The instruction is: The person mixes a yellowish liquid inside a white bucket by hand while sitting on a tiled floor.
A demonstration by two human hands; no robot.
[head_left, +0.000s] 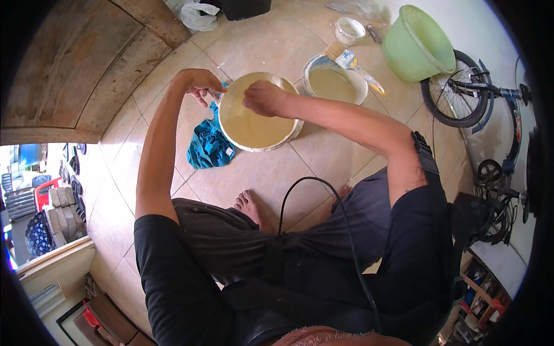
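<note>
A large white bucket (259, 130) of cream-coloured liquid stands on the floor in front of me. Over its far inner side is my right hand (266, 98), closed in a fist; whatever the fingers may hold is hidden. My left hand (201, 85) is at the bucket's far left rim, index finger and thumb closed at the edge and the other fingers hanging outside. A crumpled teal cloth (209, 144) lies against the bucket's left side. Just right of the bucket, a wide brush (346, 57) rests across a smaller white pail (334, 86) holding similar liquid.
Beyond the pail are a small white tub (349, 30) and a green basin (418, 46). A bicycle (461, 95) leans along the right wall. At the far left is a wooden panel (63, 63). A black cable (323, 181) loops before my lap, near my bare feet (248, 207).
</note>
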